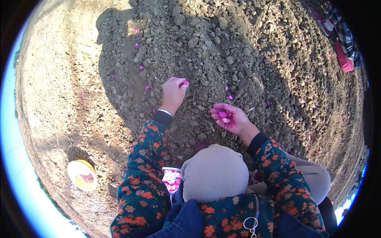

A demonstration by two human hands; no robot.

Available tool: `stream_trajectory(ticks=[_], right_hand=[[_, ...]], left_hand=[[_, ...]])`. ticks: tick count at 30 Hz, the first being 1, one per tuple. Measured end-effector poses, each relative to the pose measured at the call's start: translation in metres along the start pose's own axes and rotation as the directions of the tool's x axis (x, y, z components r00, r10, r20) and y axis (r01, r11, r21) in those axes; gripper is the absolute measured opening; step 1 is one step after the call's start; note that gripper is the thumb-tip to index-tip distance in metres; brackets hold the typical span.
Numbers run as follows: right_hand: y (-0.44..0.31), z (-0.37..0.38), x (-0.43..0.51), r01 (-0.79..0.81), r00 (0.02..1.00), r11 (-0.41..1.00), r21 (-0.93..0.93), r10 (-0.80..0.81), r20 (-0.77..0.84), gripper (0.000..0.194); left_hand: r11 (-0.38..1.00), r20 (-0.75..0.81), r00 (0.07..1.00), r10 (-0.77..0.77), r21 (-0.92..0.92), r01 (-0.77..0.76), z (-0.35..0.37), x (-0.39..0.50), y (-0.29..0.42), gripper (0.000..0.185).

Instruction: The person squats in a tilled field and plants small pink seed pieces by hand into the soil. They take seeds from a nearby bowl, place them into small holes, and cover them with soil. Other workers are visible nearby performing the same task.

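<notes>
My left hand (175,91) is closed over the soil, pinching a small bright pink piece (185,83) between thumb and fingertips. To its right, my right hand (230,117) is turned palm up with several pink pieces (222,114), perhaps garlic cloves or seeds, cupped in the fingers. Similar pink pieces lie spaced in a line on the cloddy soil, one of them (141,67) up and left of my left hand. Another (230,97) lies just above my right hand. Beside my knee, a container (172,168) holds many pink pieces and is partly hidden by my sleeve and leg.
A yellow-rimmed white bucket (78,175) stands on the soil at the lower left. At the upper right is another person's leg in checked cloth (345,38), with a red object (344,59) beside it. Clods and dry stalks cover the ground ahead. My bent knee (215,172) is below my hands.
</notes>
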State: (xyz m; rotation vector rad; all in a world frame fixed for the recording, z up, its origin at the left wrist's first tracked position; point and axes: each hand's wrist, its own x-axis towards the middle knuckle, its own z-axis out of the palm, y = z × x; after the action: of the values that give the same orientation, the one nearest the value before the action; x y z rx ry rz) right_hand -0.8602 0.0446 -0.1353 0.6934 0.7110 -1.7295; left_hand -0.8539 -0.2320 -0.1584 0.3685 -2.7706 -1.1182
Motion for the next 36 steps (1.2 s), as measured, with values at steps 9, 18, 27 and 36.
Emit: stream_trajectory(ticks=[9, 18, 27, 36], right_hand=[[-0.002, -0.02, -0.004, -0.014, 0.989, 1.0, -0.022, 0.011, -0.145, 0.035], [-0.026, 0.008, -0.012, 0.077, 0.996, 0.98, 0.185, -0.082, 0.02, 0.045], [-0.023, 0.016, -0.01, 0.002, 0.897, 0.938, 0.345, -0.154, 0.415, 0.047], [-0.017, 0.028, -0.013, 0.064, 0.983, 0.962, 0.266, -0.106, 0.148, 0.044]], left_hand=[[0.883, 0.081, 0.996, 0.045, 0.463, -0.078, 0.055, 0.054, -0.063, 0.009], [0.831, 0.151, 0.969, -0.197, 0.55, 0.083, 0.032, 0.063, -0.017, 0.017], [0.947, 0.286, 0.927, 0.241, -0.277, -0.161, 0.016, -0.038, 0.108, 0.027], [0.902, 0.399, 0.914, 0.068, -0.417, 0.115, 0.011, -0.048, 0.097, 0.02]])
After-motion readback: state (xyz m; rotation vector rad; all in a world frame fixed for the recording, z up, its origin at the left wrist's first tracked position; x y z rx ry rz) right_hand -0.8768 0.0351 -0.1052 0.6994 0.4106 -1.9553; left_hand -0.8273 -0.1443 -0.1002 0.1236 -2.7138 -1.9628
